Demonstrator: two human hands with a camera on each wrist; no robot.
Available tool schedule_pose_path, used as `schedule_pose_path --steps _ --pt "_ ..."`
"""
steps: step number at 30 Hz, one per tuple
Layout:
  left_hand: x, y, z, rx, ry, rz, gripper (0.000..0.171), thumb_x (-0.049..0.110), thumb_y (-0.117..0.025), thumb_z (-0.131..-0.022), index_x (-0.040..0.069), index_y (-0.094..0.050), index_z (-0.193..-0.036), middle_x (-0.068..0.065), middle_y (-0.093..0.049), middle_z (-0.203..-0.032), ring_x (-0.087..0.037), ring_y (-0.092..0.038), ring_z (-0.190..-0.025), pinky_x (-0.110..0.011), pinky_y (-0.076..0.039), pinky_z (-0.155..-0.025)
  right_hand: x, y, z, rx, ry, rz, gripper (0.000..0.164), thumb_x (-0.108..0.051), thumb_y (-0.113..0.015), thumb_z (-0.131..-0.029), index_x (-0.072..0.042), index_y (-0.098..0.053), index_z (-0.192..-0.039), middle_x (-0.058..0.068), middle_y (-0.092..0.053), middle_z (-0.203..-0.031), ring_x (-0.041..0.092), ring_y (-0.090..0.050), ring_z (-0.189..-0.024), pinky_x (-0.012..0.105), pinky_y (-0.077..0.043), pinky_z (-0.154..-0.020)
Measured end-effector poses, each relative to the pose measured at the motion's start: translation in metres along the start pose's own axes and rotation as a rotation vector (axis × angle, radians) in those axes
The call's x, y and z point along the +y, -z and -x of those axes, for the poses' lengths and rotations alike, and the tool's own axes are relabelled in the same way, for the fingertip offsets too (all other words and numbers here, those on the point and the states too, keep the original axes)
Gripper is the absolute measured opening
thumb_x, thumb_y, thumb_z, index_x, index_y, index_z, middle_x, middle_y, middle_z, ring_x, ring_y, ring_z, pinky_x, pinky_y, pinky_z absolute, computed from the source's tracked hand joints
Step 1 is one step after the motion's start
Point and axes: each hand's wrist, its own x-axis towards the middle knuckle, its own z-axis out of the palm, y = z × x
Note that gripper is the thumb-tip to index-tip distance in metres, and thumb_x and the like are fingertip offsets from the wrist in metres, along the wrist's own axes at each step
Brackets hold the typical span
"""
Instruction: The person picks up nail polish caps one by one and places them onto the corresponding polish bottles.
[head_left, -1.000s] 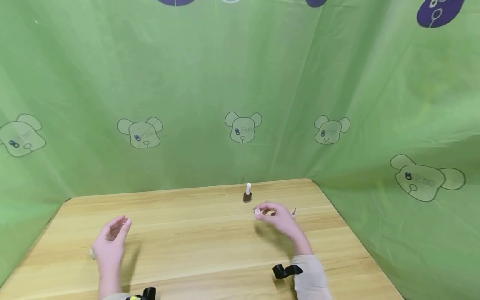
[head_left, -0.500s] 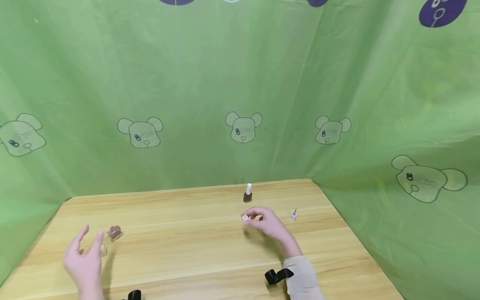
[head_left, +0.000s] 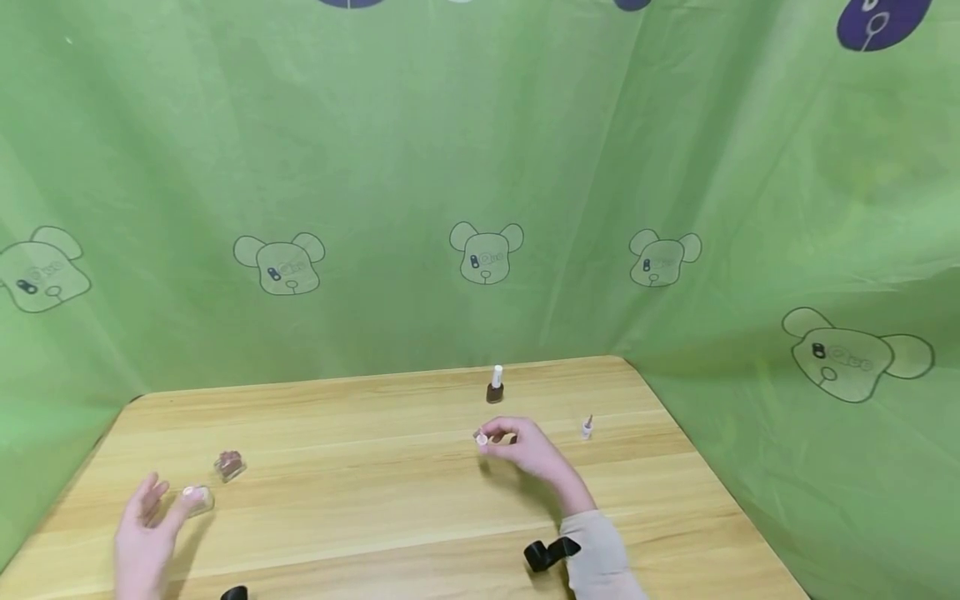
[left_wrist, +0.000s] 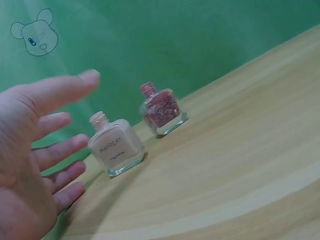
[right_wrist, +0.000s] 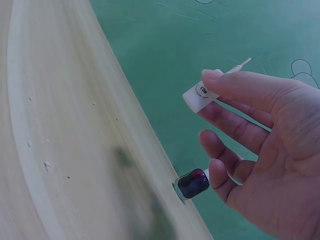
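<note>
Your right grip (head_left: 531, 456) pinches a cap (head_left: 482, 440); your left grip (head_left: 142, 540) is spread.
Head view: the cap is over the tabletop (head_left: 360, 525), a dark bottle (head_left: 494, 393) behind it, another cap (head_left: 587, 432) to its right. Left wrist view: your fingers (left_wrist: 62, 151) are just beside an uncapped pale bottle (left_wrist: 118, 145), a glittery bottle (left_wrist: 162, 110) near it. Right wrist view: the cap's brush (right_wrist: 242, 65) shows past your thumb (right_wrist: 245, 87).

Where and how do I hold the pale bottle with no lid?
Probably best to pinch the pale bottle around its body, coming from the left hand's side. It stands upright on the table, and its body is broad and boxy. The neck is narrow and uncapped, so fingers there might get messy.
</note>
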Motion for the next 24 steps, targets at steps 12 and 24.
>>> schedule_pose_path --steps 12,24 --pt "-0.0068 -0.0002 -0.0086 -0.083 -0.095 -0.337 0.078 0.036 -0.062 -0.095 0.002 -0.020 -0.152 -0.029 -0.024 -0.154 -0.051 -0.025 -0.140 -0.062 -0.019 -0.117 0.0032 -0.0073 -0.0018 -0.019 -0.015 -0.037 0.024 -0.015 -0.073 -0.086 -0.011 -0.070 -0.109 0.007 -0.070 -0.108 0.016 -0.056 -0.095 0.024 -0.046 -0.077" --pt "-0.0087 -0.0069 -0.0070 0.010 -0.125 -0.377 0.061 0.030 -0.065 -0.094 -0.003 -0.041 -0.141 -0.032 -0.040 -0.144 -0.052 -0.036 -0.133 -0.063 -0.025 -0.112 0.0010 -0.0074 -0.0008 -0.027 -0.021 -0.050 0.026 -0.017 -0.073 -0.085 -0.009 -0.070 -0.110 0.008 -0.070 -0.106 0.016 -0.056 -0.095 0.026 -0.045 -0.079"
